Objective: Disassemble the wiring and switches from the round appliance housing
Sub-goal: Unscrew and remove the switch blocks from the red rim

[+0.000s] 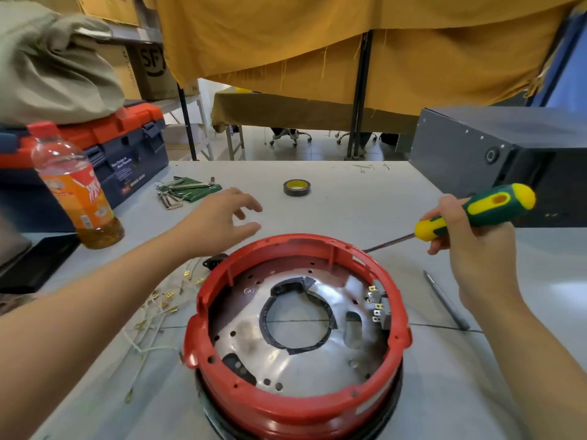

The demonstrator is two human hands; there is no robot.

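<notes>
The round red housing stands on the grey table with its open side up, showing a shiny metal plate with a central hole. Small switches with brass terminals are fixed inside its right wall. A bundle of pale wires with brass connectors lies on the table left of the housing, beside a black socket part. My left hand hovers open above the housing's far left rim. My right hand grips a green-and-yellow screwdriver, its shaft pointing toward the housing's far rim.
An orange drink bottle and a blue-orange toolbox stand at the left. Hex keys on a green pouch and a tape roll lie farther back. A dark metal box sits at the right, a thin grey rod beside the housing.
</notes>
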